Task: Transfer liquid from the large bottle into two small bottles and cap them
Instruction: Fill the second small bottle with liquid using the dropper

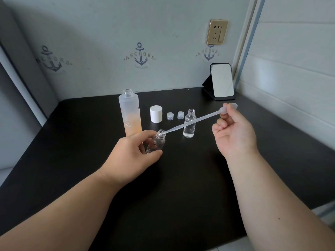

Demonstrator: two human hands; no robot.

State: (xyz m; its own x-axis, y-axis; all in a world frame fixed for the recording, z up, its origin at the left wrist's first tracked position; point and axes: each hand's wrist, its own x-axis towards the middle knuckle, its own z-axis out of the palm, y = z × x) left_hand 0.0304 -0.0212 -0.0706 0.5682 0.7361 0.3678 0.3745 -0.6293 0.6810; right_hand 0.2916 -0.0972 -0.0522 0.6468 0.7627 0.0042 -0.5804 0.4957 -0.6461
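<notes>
Head view, left hand (135, 153) gripping tilted clear plastic small bottle (156, 143), right hand (233, 132) pinching soft translucent pipette (192, 122) bulb, slim tip in neck, frosted tall cylinder bottle (130, 113) uncapped

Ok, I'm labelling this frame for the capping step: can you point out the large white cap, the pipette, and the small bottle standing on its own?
large white cap (156, 114), head view, on its side wall.
pipette (195, 121), head view, mid-stem.
standing small bottle (189, 130), head view, on its lower body.
</notes>
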